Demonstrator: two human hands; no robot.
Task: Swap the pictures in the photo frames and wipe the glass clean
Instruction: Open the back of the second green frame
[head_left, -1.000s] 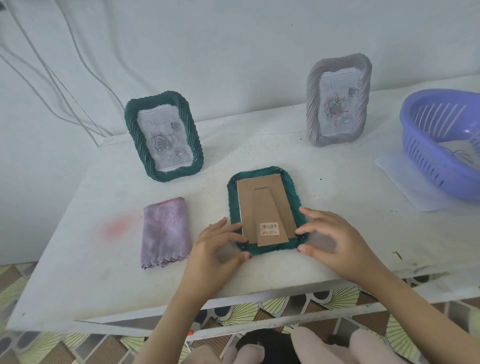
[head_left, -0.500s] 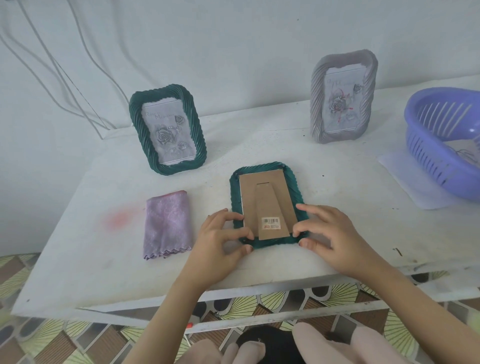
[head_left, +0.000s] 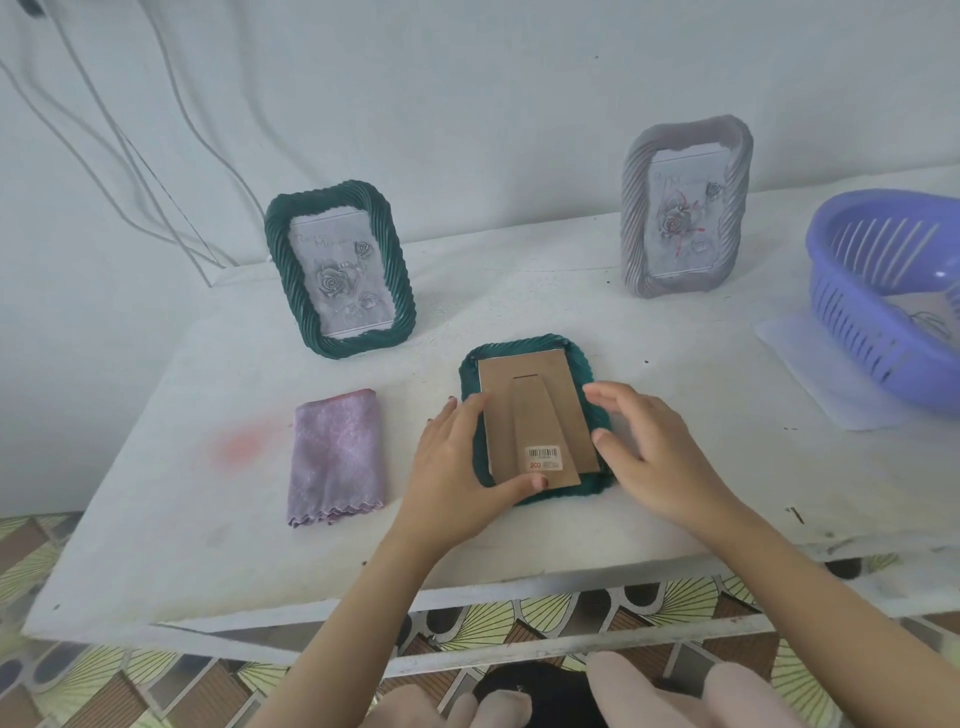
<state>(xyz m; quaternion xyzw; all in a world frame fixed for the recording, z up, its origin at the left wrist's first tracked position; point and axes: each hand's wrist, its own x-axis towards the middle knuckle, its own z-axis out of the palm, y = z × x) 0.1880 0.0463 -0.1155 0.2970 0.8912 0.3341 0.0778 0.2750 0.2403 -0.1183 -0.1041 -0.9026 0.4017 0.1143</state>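
A dark green photo frame (head_left: 521, 347) lies face down on the white table (head_left: 691, 395), its brown cardboard backing board (head_left: 535, 410) with a barcode sticker facing up. My left hand (head_left: 457, 478) holds the board, fingers along its left edge and thumb at its bottom corner. My right hand (head_left: 649, 457) rests with relaxed fingers on the frame's right rim. The board sits slightly askew over the frame's lower rim. A second green frame (head_left: 340, 275) stands at back left and a grey frame (head_left: 685, 208) at back right, both showing rose pictures. A folded purple cloth (head_left: 336, 457) lies to the left.
A purple plastic basket (head_left: 883, 291) sits on a white sheet (head_left: 810, 374) at the right edge. Cables (head_left: 130, 156) hang down the wall at back left. The table's front edge is close under my wrists, with patterned floor tiles below.
Both hands have moved up from the frame's bottom corners to its sides. The left thumb now sits at the board's bottom corner, and the board has shifted slightly askew.
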